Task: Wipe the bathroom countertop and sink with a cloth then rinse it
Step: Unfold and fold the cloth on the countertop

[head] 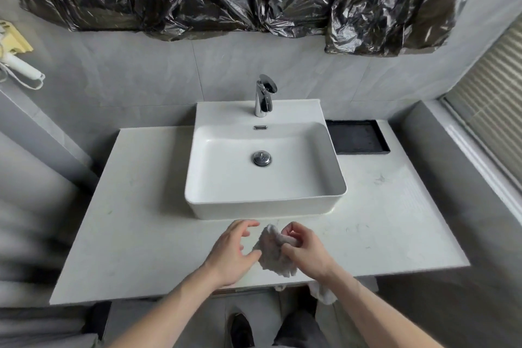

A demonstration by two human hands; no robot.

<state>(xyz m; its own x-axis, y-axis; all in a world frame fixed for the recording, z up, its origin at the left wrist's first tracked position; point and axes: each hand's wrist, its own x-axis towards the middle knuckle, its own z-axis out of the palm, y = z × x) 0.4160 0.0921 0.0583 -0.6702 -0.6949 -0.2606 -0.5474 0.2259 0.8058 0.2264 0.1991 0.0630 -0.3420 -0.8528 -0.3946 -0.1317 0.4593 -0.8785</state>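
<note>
Head view, nearest first: 2 bare forearms reach over the front edge of the pale, faintly veined stone bench point(141, 206). The right hand point(303, 248) has its fingers curled around a crumpled off-white terry cloth point(272, 251), bunched above the bench just in front of the basin. The left hand point(231, 251) hovers beside it, fingers spread and loose, thumb near the fabric. Bunched so tightly, the cloth would likely wipe only a narrow strip and skip patches. Beyond sits a glossy white rectangular ceramic sink point(333, 178) with round chrome drain point(262, 157), then a curved chrome tap point(264, 96).
</note>
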